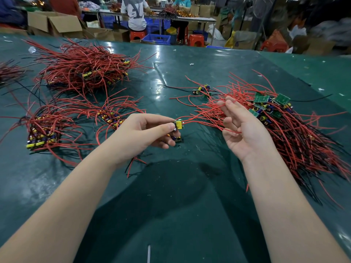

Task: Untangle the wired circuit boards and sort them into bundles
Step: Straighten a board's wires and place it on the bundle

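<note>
Pinching one yellow-capped circuit board (178,124) in left hand (144,133) above green mat (180,186), red leads running rightward across loosely spread, empty-palmed right hand (241,130); three sorted bundles left, one tangled pile (281,118) right.

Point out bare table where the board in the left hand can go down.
Bare green table lies between the forearms, near the left hand pinching the circuit board. Another bare strip runs up the middle, between the big far-left wire pile and the right tangle. Both flanks are crowded; the right hand touches wires.
</note>
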{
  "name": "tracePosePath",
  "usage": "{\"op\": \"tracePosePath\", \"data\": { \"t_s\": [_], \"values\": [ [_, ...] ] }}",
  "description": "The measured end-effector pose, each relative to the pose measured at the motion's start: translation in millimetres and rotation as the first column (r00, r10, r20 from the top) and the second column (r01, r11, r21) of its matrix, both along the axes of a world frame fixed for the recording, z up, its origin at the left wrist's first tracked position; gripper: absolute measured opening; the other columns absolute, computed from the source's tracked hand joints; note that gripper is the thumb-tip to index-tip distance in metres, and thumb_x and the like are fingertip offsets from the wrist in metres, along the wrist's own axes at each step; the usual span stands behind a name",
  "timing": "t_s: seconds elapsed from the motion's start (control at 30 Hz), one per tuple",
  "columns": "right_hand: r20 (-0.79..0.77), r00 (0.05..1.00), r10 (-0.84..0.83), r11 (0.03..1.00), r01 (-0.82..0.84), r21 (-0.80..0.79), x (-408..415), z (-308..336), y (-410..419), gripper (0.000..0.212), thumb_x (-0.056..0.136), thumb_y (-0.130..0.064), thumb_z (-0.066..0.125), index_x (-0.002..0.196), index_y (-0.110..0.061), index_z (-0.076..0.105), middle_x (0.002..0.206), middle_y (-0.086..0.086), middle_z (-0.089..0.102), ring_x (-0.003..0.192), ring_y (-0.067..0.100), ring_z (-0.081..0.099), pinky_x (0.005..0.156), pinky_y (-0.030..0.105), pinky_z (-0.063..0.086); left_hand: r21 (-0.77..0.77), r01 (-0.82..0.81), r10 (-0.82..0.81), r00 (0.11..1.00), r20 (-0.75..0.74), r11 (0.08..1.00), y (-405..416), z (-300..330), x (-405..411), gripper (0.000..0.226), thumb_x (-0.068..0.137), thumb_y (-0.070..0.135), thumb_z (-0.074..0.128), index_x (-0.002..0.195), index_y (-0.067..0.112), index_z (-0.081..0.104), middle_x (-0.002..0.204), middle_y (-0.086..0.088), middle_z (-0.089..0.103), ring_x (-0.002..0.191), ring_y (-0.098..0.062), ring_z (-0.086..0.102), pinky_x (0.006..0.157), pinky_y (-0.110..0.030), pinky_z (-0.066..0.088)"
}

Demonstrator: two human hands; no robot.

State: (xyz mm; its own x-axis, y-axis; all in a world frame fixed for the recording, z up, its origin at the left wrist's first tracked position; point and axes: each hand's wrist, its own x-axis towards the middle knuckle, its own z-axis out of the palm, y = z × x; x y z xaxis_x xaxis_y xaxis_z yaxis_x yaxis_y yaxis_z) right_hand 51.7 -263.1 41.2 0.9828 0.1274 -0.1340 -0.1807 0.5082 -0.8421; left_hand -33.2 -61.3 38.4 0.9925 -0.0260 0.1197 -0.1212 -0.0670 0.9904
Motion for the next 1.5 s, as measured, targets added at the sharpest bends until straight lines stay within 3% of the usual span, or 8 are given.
{"op": "tracePosePath", "data": {
  "t_s": [0.3,0.53,0.8,0.9,1.0,1.2,1.37,1.5],
  "values": [
    [0.022,0.998,-0.056,0.997,0.057,-0.048,3.6,-4.1,-0.7,0.007,0.086,-0.013,0.067,0.083,-0.02,0.065,0.081,-0.002,0.074,0.038,0.0,0.046,0.031,0.01,0.023,-0.011,0.01,-0.01,1.0,-0.02,1.0,0.6,-1.5,1.7,0.017,0.081,0.019,0.062,0.093,0.012,0.072,0.085,-0.01,0.074,0.065,-0.013,0.066,0.06,-0.02,0.054],
    [0.017,0.995,-0.102,0.99,0.103,-0.098,2.0,-0.6,-1.3,0.004,0.088,-0.02,0.066,0.085,-0.018,0.067,0.078,-0.004,0.075,0.04,0.0,0.049,0.034,0.01,0.028,-0.017,-0.015,0.015,0.999,-0.029,1.0,2.8,-0.8,1.5,0.014,0.09,0.01,0.058,0.094,0.01,0.071,0.085,-0.009,0.074,0.066,-0.015,0.066,0.059,-0.019,0.053],
    [0.271,0.932,-0.239,0.922,0.306,-0.239,-1.8,1.4,3.1,0.01,0.091,-0.02,0.063,0.086,-0.017,0.071,0.076,-0.002,0.075,0.045,0.006,0.057,0.039,0.013,0.033,-0.071,-0.045,0.044,0.999,-0.009,0.996,2.4,0.3,1.9,0.015,0.091,0.01,0.056,0.097,0.009,0.07,0.085,-0.007,0.074,0.066,-0.012,0.067,0.059,-0.018,0.053],
    [0.091,0.982,-0.167,0.971,0.18,-0.155,-1.8,3.4,1.8,0.028,0.099,-0.037,0.045,0.098,-0.02,0.068,0.083,-0.004,0.076,0.057,0.006,0.065,0.044,0.013,0.043,-0.185,-0.122,0.129,0.991,0.026,0.975,3.9,1.2,4.3,0.015,0.091,0.011,0.055,0.097,0.01,0.069,0.088,-0.005,0.074,0.067,-0.012,0.066,0.059,-0.017,0.053],
    [-0.053,0.998,-0.024,0.997,0.02,-0.075,-4.1,1.1,2.7,0.033,0.101,-0.031,0.037,0.102,-0.014,0.066,0.08,-0.002,0.075,0.056,0.006,0.066,0.046,0.014,0.047,-0.262,-0.191,0.216,0.974,0.07,0.946,5.2,1.2,6.2,0.014,0.093,0.007,0.055,0.097,0.01,0.069,0.087,-0.004,0.075,0.068,-0.012,0.067,0.06,-0.017,0.053],
    [0.004,0.953,0.304,0.943,-0.3,-0.147,-17.5,-2.2,26.5,0.018,0.093,-0.021,0.058,0.1,-0.007,0.067,0.085,0.006,0.075,0.057,0.009,0.065,0.05,0.017,0.051,0.056,-0.281,0.259,0.931,0.258,0.958,-1.5,-5.3,6.7,0.017,0.089,0.005,0.065,0.092,0.02,0.072,0.08,0.004,0.074,0.068,-0.012,0.069,0.061,-0.02,0.054],
    [-0.065,0.954,0.294,0.956,-0.294,0.002,-20.7,-6.9,33.3,0.016,0.092,-0.022,0.061,0.093,-0.009,0.07,0.08,0.004,0.074,0.055,0.007,0.064,0.05,0.015,0.051,0.297,-0.364,0.215,0.875,0.433,0.883,-6.5,-11.4,4.7,0.023,0.085,0.009,0.071,0.095,0.03,0.071,0.075,0.015,0.072,0.066,0.0,0.067,0.066,-0.013,0.049],
    [-0.108,0.959,0.263,0.964,-0.257,0.064,-21.0,-7.0,32.8,0.013,0.09,-0.019,0.063,0.086,-0.01,0.072,0.077,0.002,0.073,0.055,0.005,0.064,0.048,0.013,0.049,0.444,-0.461,0.153,0.805,0.573,0.768,-9.6,-11.8,3.8,0.021,0.081,0.015,0.072,0.101,0.023,0.074,0.082,0.018,0.067,0.074,0.004,0.062,0.072,-0.016,0.049]
  ]
}}
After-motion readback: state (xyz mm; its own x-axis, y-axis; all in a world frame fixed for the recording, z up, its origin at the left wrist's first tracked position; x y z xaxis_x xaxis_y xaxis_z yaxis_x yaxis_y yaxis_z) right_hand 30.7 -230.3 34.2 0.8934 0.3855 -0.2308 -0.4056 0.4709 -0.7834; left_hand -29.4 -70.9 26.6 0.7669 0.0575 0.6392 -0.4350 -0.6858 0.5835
